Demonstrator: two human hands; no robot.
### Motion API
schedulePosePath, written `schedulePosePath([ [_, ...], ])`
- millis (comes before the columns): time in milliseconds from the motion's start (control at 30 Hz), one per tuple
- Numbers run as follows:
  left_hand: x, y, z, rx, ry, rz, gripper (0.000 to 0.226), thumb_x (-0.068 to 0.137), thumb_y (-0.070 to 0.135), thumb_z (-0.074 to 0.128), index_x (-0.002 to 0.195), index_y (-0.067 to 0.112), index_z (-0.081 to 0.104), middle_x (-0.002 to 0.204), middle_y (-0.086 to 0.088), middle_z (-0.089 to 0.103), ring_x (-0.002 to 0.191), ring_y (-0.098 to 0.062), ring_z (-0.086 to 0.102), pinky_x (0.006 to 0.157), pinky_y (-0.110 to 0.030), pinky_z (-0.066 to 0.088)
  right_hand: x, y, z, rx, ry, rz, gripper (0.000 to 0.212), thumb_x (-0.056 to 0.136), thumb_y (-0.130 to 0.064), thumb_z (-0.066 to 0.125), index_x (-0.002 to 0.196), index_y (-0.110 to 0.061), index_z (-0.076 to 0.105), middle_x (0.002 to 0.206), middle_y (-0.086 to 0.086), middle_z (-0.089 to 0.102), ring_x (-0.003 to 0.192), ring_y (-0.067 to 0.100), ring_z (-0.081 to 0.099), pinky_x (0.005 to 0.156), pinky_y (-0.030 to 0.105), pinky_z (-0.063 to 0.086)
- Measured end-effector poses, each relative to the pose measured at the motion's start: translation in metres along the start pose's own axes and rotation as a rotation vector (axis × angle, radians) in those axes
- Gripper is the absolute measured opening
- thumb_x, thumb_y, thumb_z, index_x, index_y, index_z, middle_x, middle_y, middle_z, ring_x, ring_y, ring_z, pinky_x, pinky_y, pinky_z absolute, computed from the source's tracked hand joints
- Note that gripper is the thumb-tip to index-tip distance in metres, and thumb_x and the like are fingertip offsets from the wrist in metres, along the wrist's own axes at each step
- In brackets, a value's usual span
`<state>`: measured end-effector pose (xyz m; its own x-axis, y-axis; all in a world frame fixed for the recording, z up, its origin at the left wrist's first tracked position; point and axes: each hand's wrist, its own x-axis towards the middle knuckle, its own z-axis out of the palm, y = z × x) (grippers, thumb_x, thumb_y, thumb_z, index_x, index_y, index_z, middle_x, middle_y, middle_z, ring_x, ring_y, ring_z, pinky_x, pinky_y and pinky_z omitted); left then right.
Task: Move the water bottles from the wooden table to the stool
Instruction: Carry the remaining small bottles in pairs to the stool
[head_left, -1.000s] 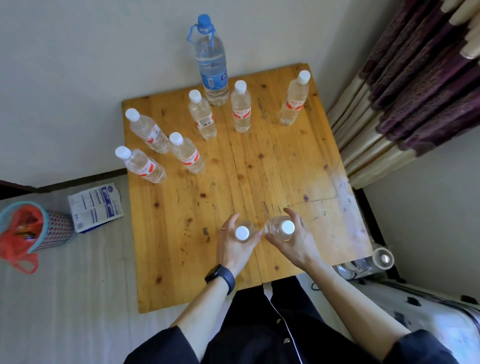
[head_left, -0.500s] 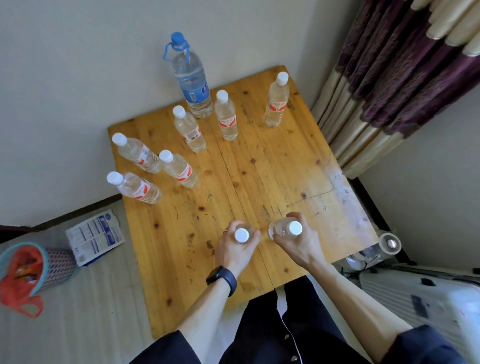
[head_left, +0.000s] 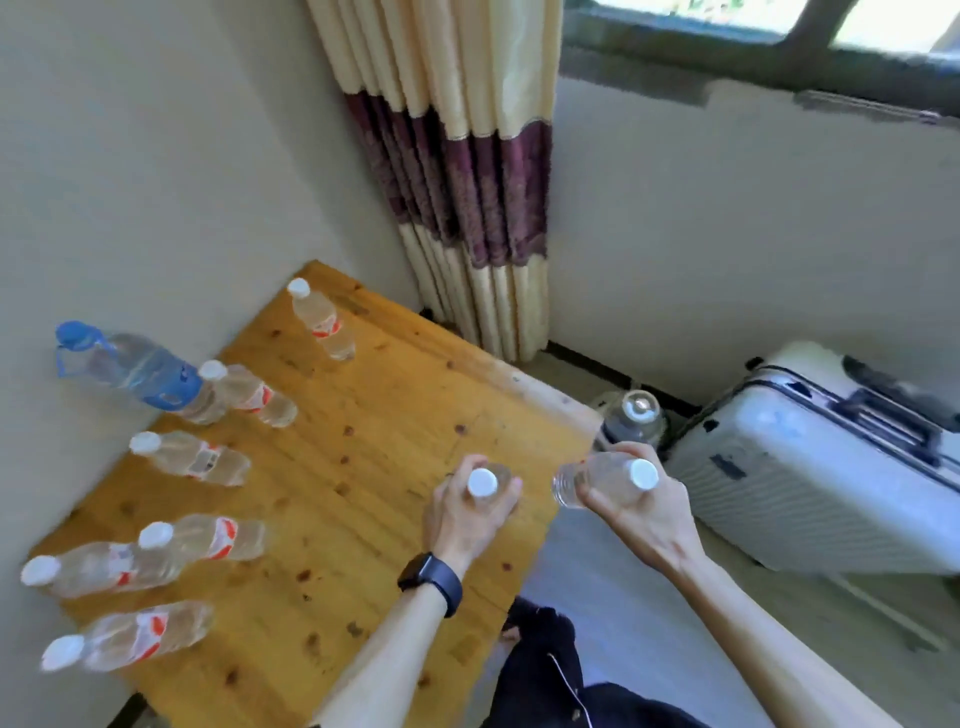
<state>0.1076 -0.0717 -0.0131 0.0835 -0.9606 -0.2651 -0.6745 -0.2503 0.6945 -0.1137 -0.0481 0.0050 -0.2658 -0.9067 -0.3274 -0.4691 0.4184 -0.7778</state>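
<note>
My left hand (head_left: 470, 514) grips a small clear bottle with a white cap (head_left: 482, 482) over the right part of the wooden table (head_left: 363, 452). My right hand (head_left: 631, 512) grips a second white-capped bottle (head_left: 597, 475), tilted, just past the table's right edge. Several more small bottles with red labels stand on the table's left and far side, among them a far bottle (head_left: 322, 322) and a near bottle (head_left: 130, 636). A large bottle with a blue cap (head_left: 135, 371) stands by the wall. No stool is in view.
A white hard-shell suitcase (head_left: 810, 467) stands on the floor to the right. A clear glass jar (head_left: 634, 415) sits on the floor between table and suitcase. A cream and purple curtain (head_left: 457, 171) hangs in the corner. My dark-clothed legs are below.
The view has swung to the right. Both hands have carried their bottles rightward, the right one now past the table edge; the suitcase and curtain have come into fuller view.
</note>
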Motion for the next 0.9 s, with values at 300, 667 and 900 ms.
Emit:
schedulePosePath([
  [300, -0.079, 0.15, 0.136, 0.117, -0.32, 0.44, 0.038, 0.078, 0.061, 0.069, 0.103, 0.035, 0.058, 0.091, 0.003, 0.071, 0.087, -0.023, 0.066, 0.071, -0.033, 0.051, -0.13, 0.124, -0.158, 0.151, 0.539, 0.239, 0.048, 0.069, -0.037, 0.084, 0.107, -0.035, 0.055, 0.092, -0.013, 0.067, 0.084, 0.014, 0.063, 0.073, 0.032, 0.051],
  [667, -0.339, 0.292, 0.299, 0.279, -0.638, 0.958, 0.045, 0.069, 0.072, 0.053, 0.086, 0.03, 0.053, 0.072, 0.008, 0.064, 0.077, -0.027, 0.063, 0.064, -0.032, 0.045, -0.395, 0.288, -0.294, 0.237, 1.048, 0.531, 0.047, 0.065, -0.044, 0.084, 0.103, -0.038, 0.057, 0.086, -0.017, 0.068, 0.083, 0.017, 0.066, 0.072, 0.029, 0.052],
  [900, -0.534, 0.375, 0.38, 0.287, -0.929, 1.291, 0.044, 0.068, 0.07, 0.057, 0.091, 0.032, 0.055, 0.078, 0.006, 0.069, 0.078, -0.024, 0.065, 0.073, -0.036, 0.056, -0.557, 0.349, -0.368, 0.185, 1.363, 0.776, 0.068, 0.054, -0.076, 0.058, 0.107, -0.032, 0.059, 0.084, -0.012, 0.071, 0.085, 0.019, 0.068, 0.072, 0.026, 0.047],
])
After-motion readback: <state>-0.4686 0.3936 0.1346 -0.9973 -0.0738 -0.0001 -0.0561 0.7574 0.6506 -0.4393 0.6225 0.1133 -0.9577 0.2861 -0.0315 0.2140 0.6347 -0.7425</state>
